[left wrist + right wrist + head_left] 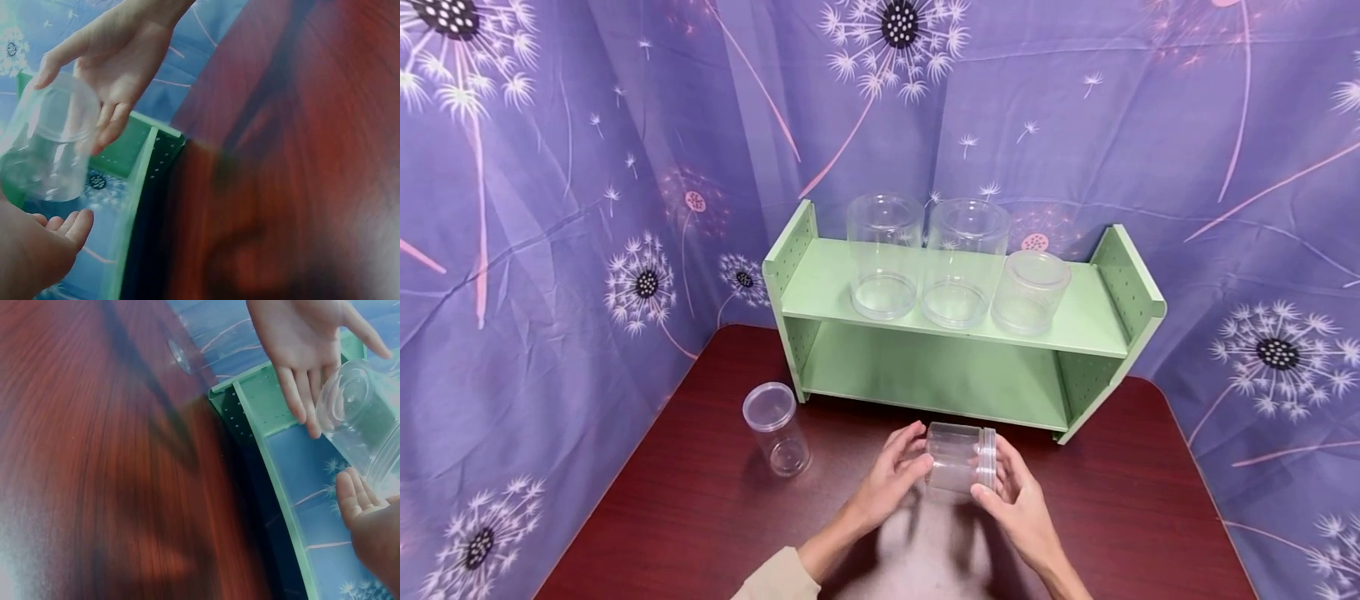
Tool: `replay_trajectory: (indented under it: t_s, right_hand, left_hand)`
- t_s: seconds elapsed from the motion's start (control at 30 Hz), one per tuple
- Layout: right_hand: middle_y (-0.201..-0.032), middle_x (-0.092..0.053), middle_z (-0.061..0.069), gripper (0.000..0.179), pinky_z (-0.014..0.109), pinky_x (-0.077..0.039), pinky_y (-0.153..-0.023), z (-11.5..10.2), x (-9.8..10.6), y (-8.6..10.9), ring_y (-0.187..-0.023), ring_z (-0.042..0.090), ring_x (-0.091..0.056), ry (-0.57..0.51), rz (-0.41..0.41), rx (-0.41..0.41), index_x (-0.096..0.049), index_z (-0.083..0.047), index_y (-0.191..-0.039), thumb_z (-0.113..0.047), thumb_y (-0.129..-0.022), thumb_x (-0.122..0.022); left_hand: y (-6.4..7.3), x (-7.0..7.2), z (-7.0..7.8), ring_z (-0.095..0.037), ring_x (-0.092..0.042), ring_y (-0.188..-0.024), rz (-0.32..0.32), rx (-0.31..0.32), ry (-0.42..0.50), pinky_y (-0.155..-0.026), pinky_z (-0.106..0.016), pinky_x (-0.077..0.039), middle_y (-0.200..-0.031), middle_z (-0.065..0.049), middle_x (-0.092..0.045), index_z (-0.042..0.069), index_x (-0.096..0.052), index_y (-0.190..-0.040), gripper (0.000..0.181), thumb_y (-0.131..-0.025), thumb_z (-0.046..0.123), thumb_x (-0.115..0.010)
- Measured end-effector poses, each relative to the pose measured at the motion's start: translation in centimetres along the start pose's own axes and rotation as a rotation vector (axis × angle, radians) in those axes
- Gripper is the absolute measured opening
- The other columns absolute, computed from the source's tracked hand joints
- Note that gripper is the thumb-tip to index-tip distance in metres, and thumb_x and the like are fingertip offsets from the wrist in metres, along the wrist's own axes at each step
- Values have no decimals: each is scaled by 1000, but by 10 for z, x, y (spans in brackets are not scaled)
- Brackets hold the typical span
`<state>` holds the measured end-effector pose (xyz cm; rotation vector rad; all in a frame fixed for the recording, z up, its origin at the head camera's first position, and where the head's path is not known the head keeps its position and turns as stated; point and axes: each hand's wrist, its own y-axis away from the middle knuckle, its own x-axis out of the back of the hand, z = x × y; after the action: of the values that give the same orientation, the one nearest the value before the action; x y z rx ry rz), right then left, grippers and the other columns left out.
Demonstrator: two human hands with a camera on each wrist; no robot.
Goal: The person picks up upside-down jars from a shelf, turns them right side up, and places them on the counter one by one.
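Observation:
A short clear plastic jar (953, 458) lies sideways in the air between the two hands, its ridged lid (988, 460) facing right. My right hand (1021, 508) grips the lid end, thumb in front and fingers behind. At the jar's base end is my left hand (887, 479), fingers extended and thumb overlapping the jar in the head view. From the right wrist, the left palm (306, 344) shows flat beside the base (347, 394). In the left wrist view the right hand (122, 69) spans the lid end of the jar (50, 156).
Behind the hands stands a green two-tier shelf (1093, 312). Its upper tier bears two tall clear jars (885, 258) and a shorter one (1032, 292) at right. Another lidded clear jar (784, 442) stands upright on the dark red table (685, 508), left of the hands. Purple dandelion cloth hangs around.

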<state>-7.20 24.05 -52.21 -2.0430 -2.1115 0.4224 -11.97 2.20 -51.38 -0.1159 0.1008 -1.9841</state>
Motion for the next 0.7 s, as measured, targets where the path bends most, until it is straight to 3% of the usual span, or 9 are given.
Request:
replay_trajectory:
  t_s: [0.27, 0.47, 0.7]
  right_hand:
    - [-126, -59, 5, 71, 20, -51, -99, -4, 9, 2, -118, 7, -61, -19, 24, 14, -31, 16, -150, 24, -86, -60]
    - [-130, -58, 2, 70, 18, -47, -103, -7, 20, 3, -123, 4, -58, 16, 54, 26, -30, 17, -149, 24, -86, -60]
    - [-128, -58, 2, 71, 16, -47, -102, -11, 34, 5, -122, 3, -58, 54, 88, 11, -30, 16, -150, 24, -86, -61]
  left_hand:
    - [-2, 23, 22, -37, -55, -131, 41, -68, -83, -105, -32, -51, -156, -19, -40, -6, -30, -158, 69, -103, 19, -63]
    - [-6, 43, 45, -38, -58, -127, 67, -106, -140, -104, -38, -52, -157, -18, -40, -3, -32, -159, 69, -102, 17, -66]
    - [-11, 68, 72, -41, -54, -132, 118, -160, -163, -106, -41, -50, -157, -18, -41, -4, -32, -158, 68, -100, 7, -67]
